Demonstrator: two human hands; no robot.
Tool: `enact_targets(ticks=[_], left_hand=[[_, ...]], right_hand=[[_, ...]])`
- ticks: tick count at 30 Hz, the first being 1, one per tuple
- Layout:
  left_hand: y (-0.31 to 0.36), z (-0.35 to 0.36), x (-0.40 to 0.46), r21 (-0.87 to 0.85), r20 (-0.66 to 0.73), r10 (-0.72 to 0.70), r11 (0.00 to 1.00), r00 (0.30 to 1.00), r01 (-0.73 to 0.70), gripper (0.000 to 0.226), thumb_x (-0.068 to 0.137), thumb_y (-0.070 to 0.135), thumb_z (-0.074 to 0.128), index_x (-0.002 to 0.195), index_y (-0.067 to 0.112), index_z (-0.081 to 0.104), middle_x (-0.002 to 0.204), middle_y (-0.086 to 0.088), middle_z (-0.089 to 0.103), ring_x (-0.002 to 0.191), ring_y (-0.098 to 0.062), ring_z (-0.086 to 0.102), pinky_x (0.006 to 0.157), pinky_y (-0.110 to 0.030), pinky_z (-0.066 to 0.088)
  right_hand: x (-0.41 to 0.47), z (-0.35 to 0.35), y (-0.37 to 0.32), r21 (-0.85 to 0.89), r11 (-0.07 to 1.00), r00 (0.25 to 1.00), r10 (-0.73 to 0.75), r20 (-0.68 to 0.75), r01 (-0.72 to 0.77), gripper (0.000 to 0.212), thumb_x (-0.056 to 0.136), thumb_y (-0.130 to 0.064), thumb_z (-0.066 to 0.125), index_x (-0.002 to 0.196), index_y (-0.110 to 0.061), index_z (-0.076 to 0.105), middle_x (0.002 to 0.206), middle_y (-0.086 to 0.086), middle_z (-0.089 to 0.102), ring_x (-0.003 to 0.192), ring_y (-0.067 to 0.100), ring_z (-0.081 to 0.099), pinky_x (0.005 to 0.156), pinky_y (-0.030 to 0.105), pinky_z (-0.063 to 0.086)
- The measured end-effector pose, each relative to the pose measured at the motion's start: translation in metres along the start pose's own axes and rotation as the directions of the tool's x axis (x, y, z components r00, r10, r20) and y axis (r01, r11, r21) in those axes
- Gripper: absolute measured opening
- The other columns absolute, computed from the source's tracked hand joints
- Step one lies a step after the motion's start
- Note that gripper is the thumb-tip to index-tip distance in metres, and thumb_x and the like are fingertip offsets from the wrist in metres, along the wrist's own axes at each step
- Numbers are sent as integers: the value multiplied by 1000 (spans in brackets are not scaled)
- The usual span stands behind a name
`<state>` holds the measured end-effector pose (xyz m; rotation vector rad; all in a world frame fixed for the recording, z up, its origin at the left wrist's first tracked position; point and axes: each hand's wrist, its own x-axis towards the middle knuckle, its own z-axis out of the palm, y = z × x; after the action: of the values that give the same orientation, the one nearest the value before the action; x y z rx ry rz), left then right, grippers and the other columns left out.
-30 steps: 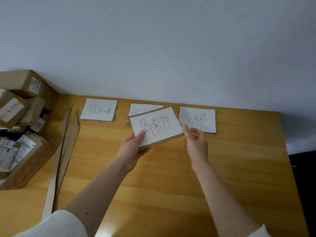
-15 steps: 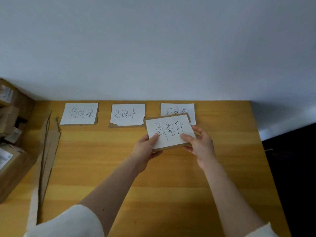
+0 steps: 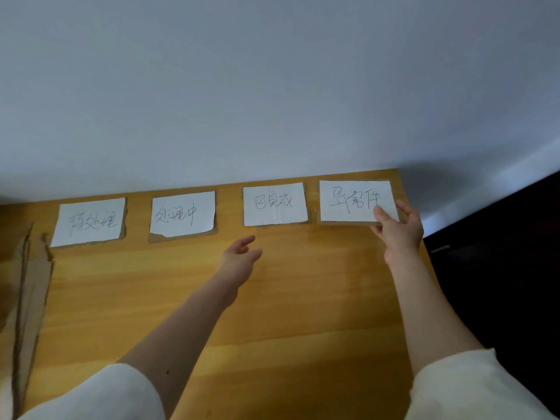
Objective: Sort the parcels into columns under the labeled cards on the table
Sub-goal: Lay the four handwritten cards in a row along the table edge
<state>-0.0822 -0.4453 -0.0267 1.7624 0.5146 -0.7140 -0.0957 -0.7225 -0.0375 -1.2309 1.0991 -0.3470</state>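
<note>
Several white handwritten cards on brown cardboard lie in a row along the far edge of the wooden table [image 3: 303, 298]. From the left they are the first card [image 3: 89, 221], the second card [image 3: 182, 214], the third card [image 3: 275, 204] and the fourth card [image 3: 354, 200]. My right hand [image 3: 398, 230] holds the fourth card at its near right corner, thumb on top. My left hand [image 3: 241, 257] hovers open over the bare wood below the third card, holding nothing. No parcels are in view.
Flat strips of torn cardboard [image 3: 28, 295] lie along the table's left side. A white wall rises behind the cards. The table's right edge runs just past the fourth card, with dark floor [image 3: 500, 268] beyond it.
The fourth card went from held in both hands at the middle to lying at the right end of the row. My left hand let go. The view swung right, and the parcels left the frame.
</note>
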Motion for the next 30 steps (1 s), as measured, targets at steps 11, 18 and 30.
enact_targets(ticks=[11, 18, 30], left_hand=[[1, 7, 20, 61, -3, -10, 998, 1000, 10, 39, 95, 19, 56, 132, 30, 54, 147, -6, 45, 132, -25, 44, 102, -37, 35], [-2, 8, 26, 170, -19, -11, 985, 1000, 14, 45, 93, 17, 61, 135, 31, 53, 147, -5, 42, 135, -26, 38, 99, -34, 35], [-1, 7, 27, 339, 48, -36, 940, 998, 18, 50, 91, 23, 64, 138, 32, 50, 163, 0, 6, 145, -25, 24, 101, -31, 34]], right_hand=[[63, 2, 15, -202, 976, 991, -100, -92, 80, 51, 85, -10, 73, 131, -17, 51, 130, 5, 58, 108, 20, 61, 80, 28, 58], [78, 15, 28, -425, 901, 976, -159, -146, 83, 57, 76, -15, 82, 126, -11, 55, 132, 9, 47, 106, 24, 58, 88, 31, 55], [73, 30, 36, -847, 468, 891, -454, 12, 250, 47, 89, -39, 63, 131, -19, 56, 139, 10, 49, 130, 30, 37, 104, 41, 35]])
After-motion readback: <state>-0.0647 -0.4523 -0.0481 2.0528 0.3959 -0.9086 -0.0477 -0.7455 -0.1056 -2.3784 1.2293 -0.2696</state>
